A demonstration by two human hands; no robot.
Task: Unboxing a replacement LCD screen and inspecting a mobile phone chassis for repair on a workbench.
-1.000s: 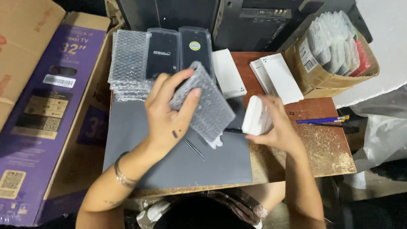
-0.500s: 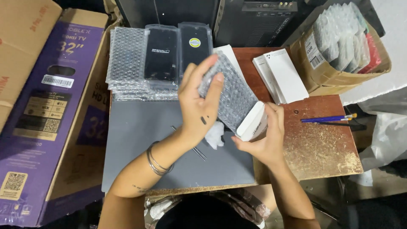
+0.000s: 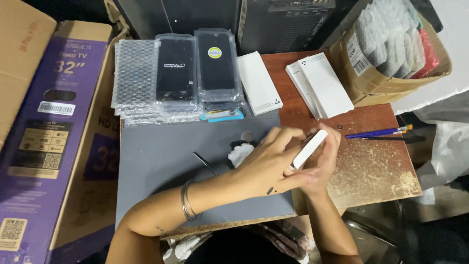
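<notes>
Both of my hands meet over the right edge of a grey mat (image 3: pixel 161 161) on the wooden table (image 3: pixel 371 166). Together they grip a slim white box (image 3: pixel 309 148), tilted with one end up. My left hand (image 3: pixel 266 166) reaches across from the left with its fingers laid over the box. My right hand (image 3: pixel 323 168) holds the box from below and behind. The bubble-wrap pouch is not in view now.
Stacks of bubble-wrap pouches (image 3: pixel 134 80) and bagged phone screens (image 3: pixel 215 63) line the mat's far edge. More white boxes (image 3: pixel 259 83) (image 3: pixel 322 83) lie beyond. A cardboard carton (image 3: pixel 386 73) is at the back right, brushes (image 3: pixel 378 132) to the right, a purple TV box (image 3: pixel 44 132) on the left.
The bubble-wrapped piece my left hand held has dropped out of sight at the white box. Both hands have come together lower on the mat, closed around the box.
</notes>
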